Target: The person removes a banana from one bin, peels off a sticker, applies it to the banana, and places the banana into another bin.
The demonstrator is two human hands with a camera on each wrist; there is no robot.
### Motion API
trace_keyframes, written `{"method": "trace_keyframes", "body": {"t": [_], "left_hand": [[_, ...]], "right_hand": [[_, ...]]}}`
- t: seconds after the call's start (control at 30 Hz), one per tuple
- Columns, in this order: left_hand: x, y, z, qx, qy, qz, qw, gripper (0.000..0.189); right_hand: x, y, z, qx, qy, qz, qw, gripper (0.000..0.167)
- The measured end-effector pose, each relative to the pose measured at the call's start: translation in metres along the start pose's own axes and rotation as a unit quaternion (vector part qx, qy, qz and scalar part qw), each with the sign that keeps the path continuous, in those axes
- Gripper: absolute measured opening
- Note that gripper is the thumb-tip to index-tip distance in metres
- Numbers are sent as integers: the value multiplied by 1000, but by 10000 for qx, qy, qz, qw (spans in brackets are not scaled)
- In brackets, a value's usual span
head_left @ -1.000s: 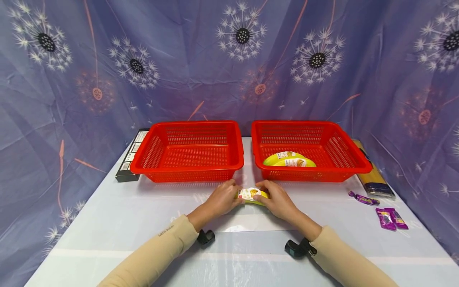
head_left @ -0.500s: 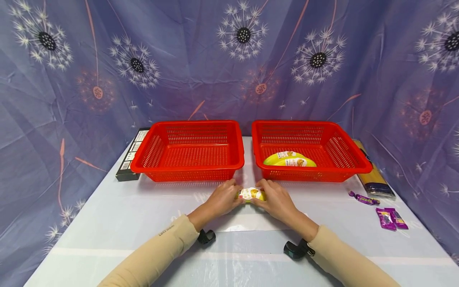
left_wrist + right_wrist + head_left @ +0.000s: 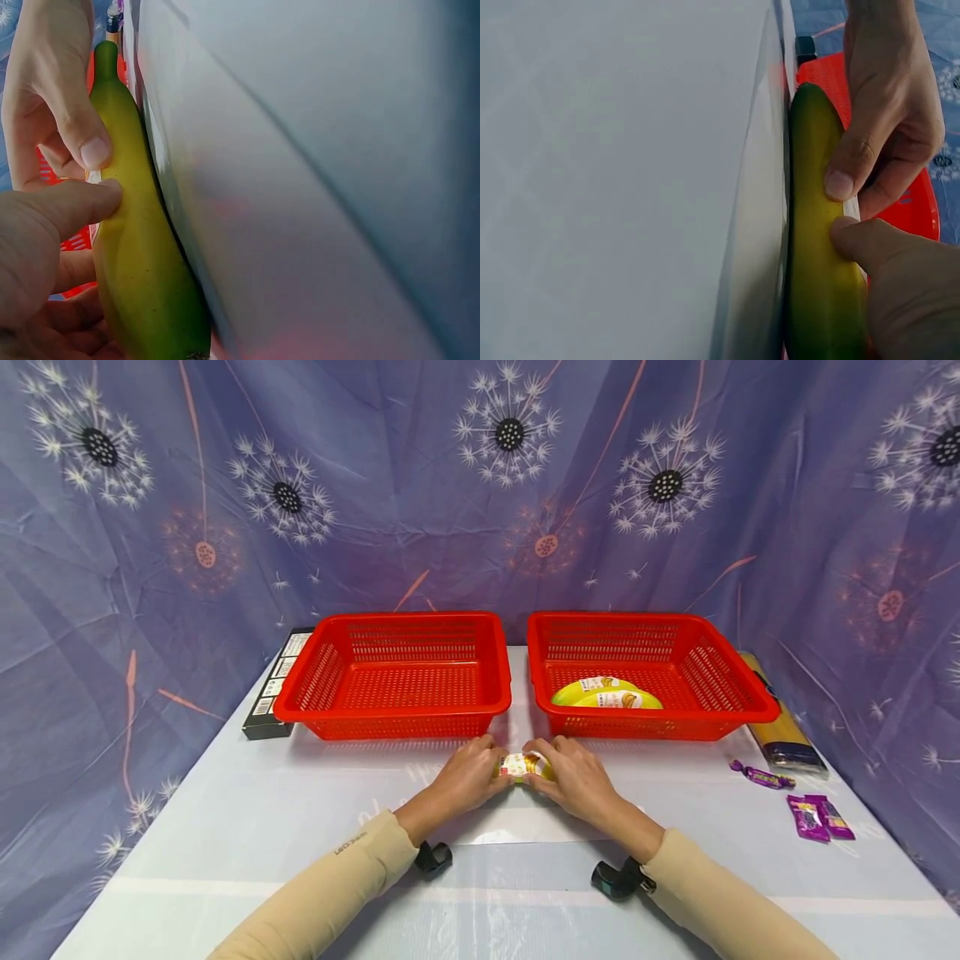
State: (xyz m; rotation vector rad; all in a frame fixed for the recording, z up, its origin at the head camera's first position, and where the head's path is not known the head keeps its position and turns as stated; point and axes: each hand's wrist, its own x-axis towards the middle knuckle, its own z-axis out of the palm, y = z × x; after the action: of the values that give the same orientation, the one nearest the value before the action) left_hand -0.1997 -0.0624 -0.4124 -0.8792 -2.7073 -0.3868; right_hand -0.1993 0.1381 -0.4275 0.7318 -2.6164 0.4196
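A yellow banana with green ends (image 3: 142, 259) lies on the table in front of the baskets, bearing a white label (image 3: 514, 765) with a banana picture. My left hand (image 3: 467, 774) grips its left part, thumb on the near side and fingers on the far side. From the other end, my right hand (image 3: 573, 779) holds it the same way. In the right wrist view both thumbs press the banana's side (image 3: 810, 202), tips close together beside the label's edge. The fingers behind are partly hidden.
Two more labelled bananas (image 3: 615, 697) lie in the right red basket (image 3: 720, 727). Left of it stands another red basket (image 3: 397, 727), beside a black box (image 3: 268, 727). At the right are a pasta pack (image 3: 791, 739), a purple wrapped candy (image 3: 761, 775) and purple packets (image 3: 817, 818).
My right hand has slid slightly left along the banana, closer to the left hand, covering more of its right end. The left hand stays in place.
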Motion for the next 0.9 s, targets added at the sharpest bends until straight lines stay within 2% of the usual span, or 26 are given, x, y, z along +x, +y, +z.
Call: {"method": "trace_keyframes", "body": {"t": [0.37,0.63,0.8,0.9], "left_hand": [[0,1,-1,32,48,-38,10000,29],[5,3,-3,85,-112,-131,9998,39],[6,5,-1,314,-9,5,9995,33],[5,5,1,344,23,55,9994,32]], "right_hand": [[-1,1,2,794,-55,368,9961,39],[-2,1,2,757,-180,256,9966,43],[-3,3,3,787,-177,203,9965,45],[-4,4,4,907,-169,317,9952,46]]}}
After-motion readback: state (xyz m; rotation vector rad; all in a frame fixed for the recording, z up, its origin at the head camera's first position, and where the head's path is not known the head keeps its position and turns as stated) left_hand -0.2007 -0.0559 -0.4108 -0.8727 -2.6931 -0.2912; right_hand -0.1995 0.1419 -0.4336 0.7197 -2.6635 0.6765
